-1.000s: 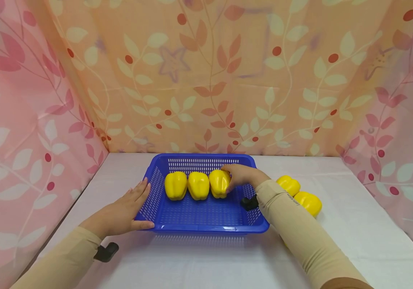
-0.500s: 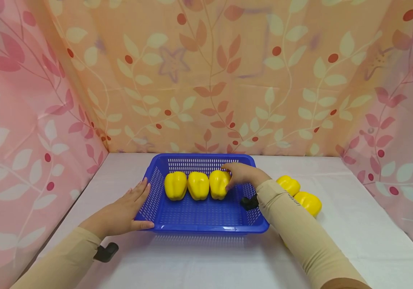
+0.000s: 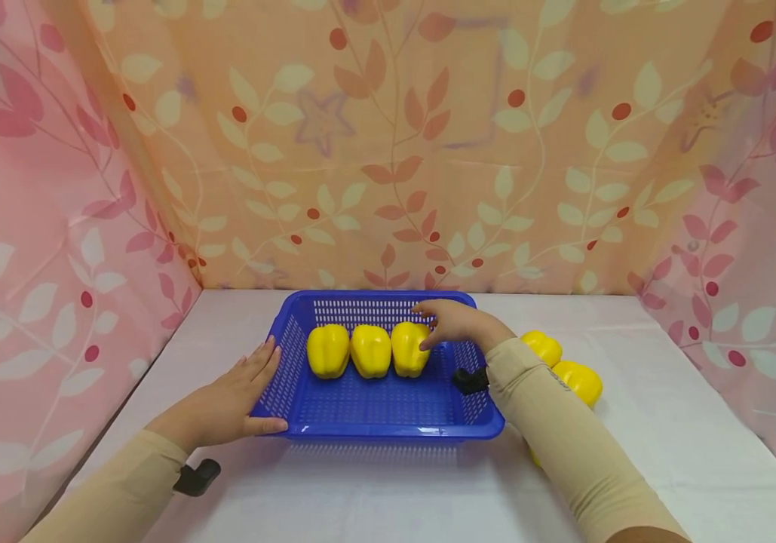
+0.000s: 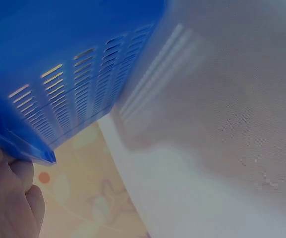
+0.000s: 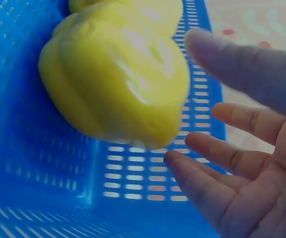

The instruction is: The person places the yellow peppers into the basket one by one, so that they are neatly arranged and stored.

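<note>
Just below and right of the frame's centre, the right hand (image 3: 458, 323) is spread beside the rightmost yellow bell pepper (image 3: 406, 354) in the blue plastic basket (image 3: 374, 431). I'd lift clear without nudging it, the left hand (image 3: 234, 398), straight-fingered, steadying the left side.

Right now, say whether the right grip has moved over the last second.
Yes: in the head view, the right grip has moved slightly up the picture, toward the blue basket's far rim.
</note>
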`<state>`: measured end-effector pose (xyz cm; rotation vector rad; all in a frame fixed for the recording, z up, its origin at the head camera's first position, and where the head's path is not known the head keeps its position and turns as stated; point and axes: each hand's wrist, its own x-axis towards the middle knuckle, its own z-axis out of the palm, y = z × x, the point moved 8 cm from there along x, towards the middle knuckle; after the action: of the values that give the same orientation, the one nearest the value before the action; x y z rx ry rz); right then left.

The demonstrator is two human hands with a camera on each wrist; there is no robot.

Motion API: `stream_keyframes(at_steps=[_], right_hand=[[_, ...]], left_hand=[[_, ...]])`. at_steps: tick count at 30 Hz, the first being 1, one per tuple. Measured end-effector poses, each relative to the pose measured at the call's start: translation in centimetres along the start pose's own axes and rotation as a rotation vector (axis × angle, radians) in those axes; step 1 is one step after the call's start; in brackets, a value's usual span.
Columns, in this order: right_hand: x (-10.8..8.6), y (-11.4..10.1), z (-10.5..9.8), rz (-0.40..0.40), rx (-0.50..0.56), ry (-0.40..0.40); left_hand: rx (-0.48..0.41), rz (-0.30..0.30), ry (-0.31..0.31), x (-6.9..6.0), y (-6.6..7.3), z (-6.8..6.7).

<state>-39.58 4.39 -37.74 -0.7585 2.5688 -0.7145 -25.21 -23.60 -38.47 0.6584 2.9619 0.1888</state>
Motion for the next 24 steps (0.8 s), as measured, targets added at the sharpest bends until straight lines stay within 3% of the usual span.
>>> stream_keyframes(at_steps=[10, 18, 24], right_hand=[[-1.5, -0.4, -2.6, -0.048, 0.073, 0.047], [-3.5, 0.0, -4.4, -0.009, 0.112, 0.061], [-5.1, 0.2, -5.5, -0.024, 0.106, 0.058]], left_hand=[[-0.009, 0.009, 0.005, -0.2, 0.2, -0.2], [-0.016, 0.019, 0.010, -0.2, 0.4, -0.2], [-0.002, 0.000, -0.001, -0.1, -0.1, 0.0]])
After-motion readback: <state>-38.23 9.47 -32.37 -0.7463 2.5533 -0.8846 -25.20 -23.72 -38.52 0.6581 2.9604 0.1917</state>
